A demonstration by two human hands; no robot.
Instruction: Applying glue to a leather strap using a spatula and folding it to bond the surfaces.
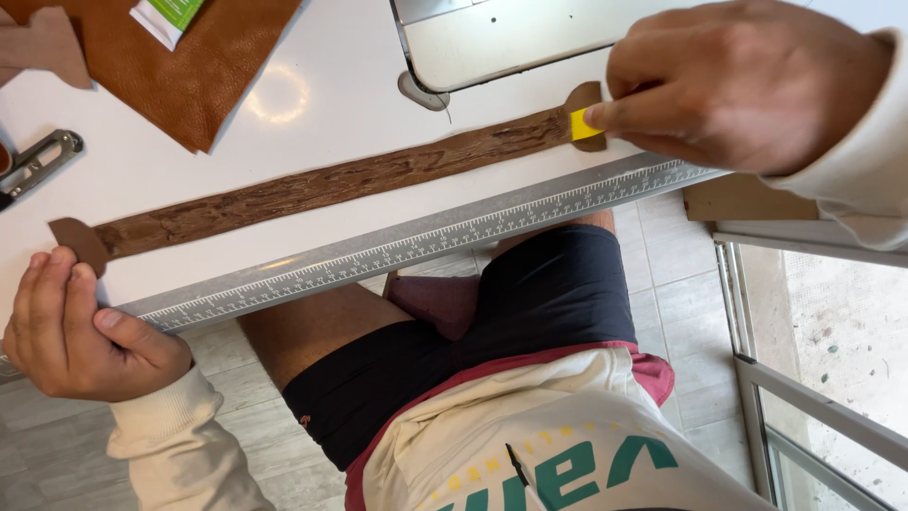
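Observation:
A long brown leather strap (322,185) lies flesh side up across the white table (312,85), smeared with glue. My right hand (738,80) pinches a small yellow spreader (584,124) against the strap's rounded right end. My left hand (71,326) grips the table's front edge at the left, its fingers pressing beside the strap's rounded left end (78,241). A long metal ruler (426,241) runs along the table's front edge, parallel to the strap.
A large tan leather piece (189,66) lies at the back left with a white-and-green tube (165,17) on it. A metal tool (38,161) sits at the left edge. A white machine base (511,38) stands behind the strap. My legs and tiled floor show below.

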